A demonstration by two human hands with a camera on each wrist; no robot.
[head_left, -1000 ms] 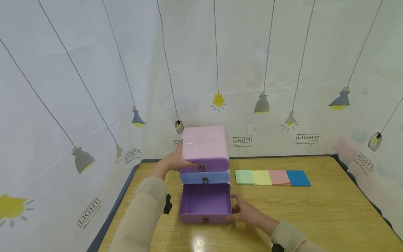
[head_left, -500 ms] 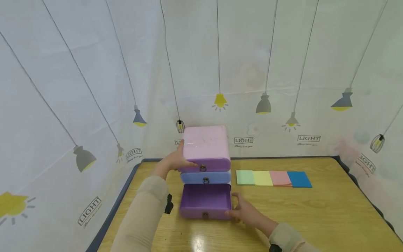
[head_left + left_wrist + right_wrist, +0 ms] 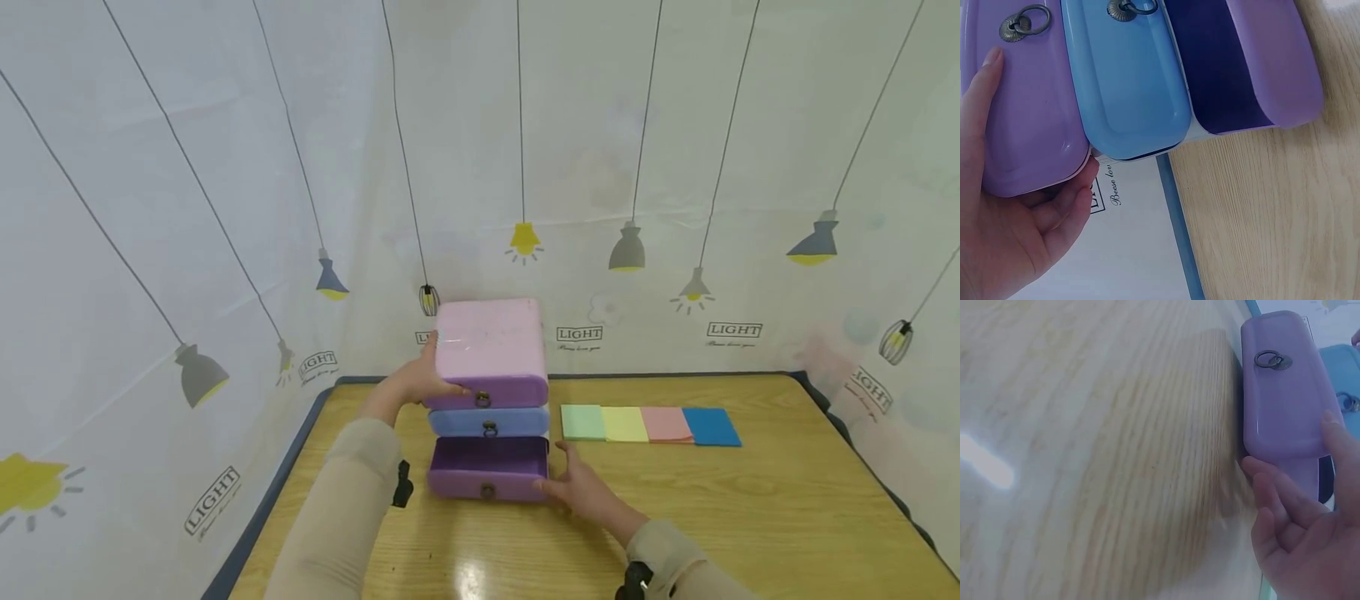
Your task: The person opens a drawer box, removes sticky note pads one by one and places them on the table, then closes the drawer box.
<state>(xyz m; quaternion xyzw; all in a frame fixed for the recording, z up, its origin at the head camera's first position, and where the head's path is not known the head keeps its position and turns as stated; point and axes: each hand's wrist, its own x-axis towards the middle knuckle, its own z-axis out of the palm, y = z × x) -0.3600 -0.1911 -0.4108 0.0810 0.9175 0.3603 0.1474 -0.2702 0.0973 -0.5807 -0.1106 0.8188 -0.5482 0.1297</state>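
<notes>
A small three-tier drawer cabinet (image 3: 491, 337) with a pink top stands on the table. Its purple top drawer (image 3: 1029, 119) and blue middle drawer (image 3: 487, 422) are closed, each with a metal ring pull. The purple bottom drawer (image 3: 487, 485) is pulled partway out, and its visible inside holds nothing. My left hand (image 3: 412, 381) grips the cabinet's upper left side, thumb on the top drawer's front and fingers curled round the side. At the bottom drawer's right front corner, my right hand (image 3: 1310, 531) holds it with the thumb on the front and fingers along the side.
Green (image 3: 582, 422), yellow (image 3: 624, 423), pink (image 3: 666, 423) and blue (image 3: 711, 426) sticky-note pads lie in a row right of the cabinet. A white sheet (image 3: 675, 125) printed with lamps hangs behind the wooden table (image 3: 750, 517).
The bottom drawer has slid farther into the cabinet, with my right hand moving along with it. My left hand stays on the cabinet's upper side.
</notes>
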